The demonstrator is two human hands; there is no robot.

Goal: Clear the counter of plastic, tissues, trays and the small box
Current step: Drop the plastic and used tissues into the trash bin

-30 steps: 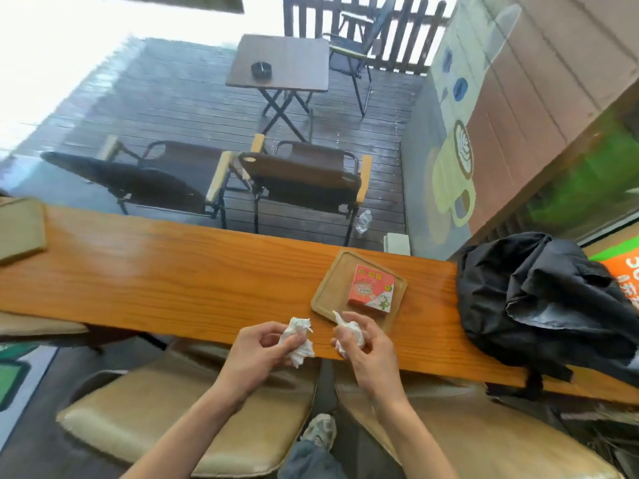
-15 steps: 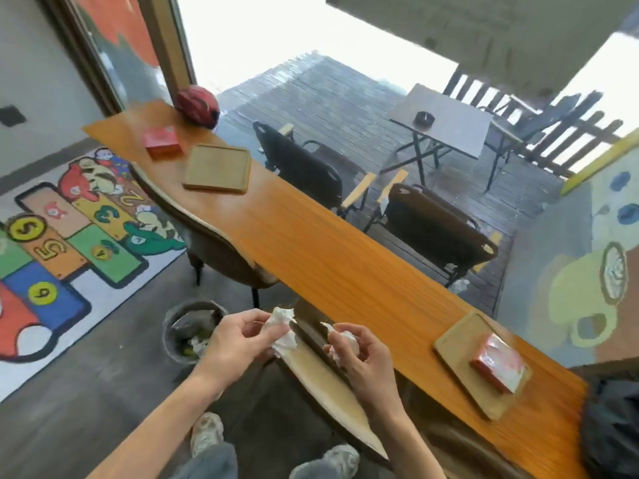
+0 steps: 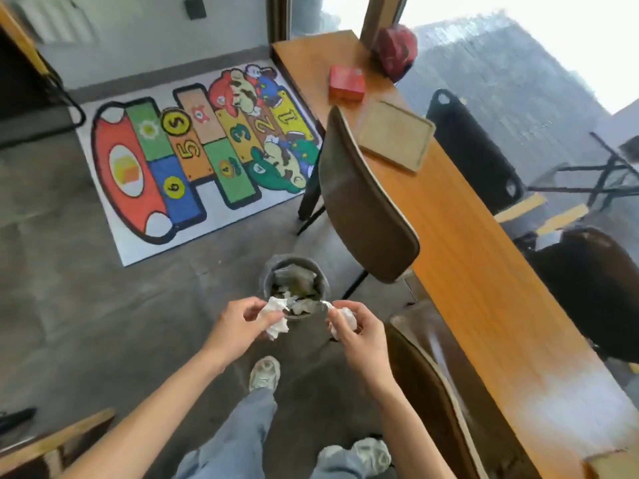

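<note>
My left hand pinches a crumpled white tissue and my right hand grips a second crumpled tissue. Both hands hover just in front of a round grey bin on the floor, which holds rubbish. On the long wooden counter to the right lie a tan tray and, farther back, a small red box. A corner of another tray shows at the bottom right.
Two brown chairs stand along the counter's near side, one right beside the bin. A red helmet sits at the counter's far end. A colourful hopscotch mat covers the floor to the left. My feet are below the hands.
I have turned left, away from the counter. The bin, earlier off to the lower left, now sits straight ahead just beyond both hands, which still hold the tissues.
</note>
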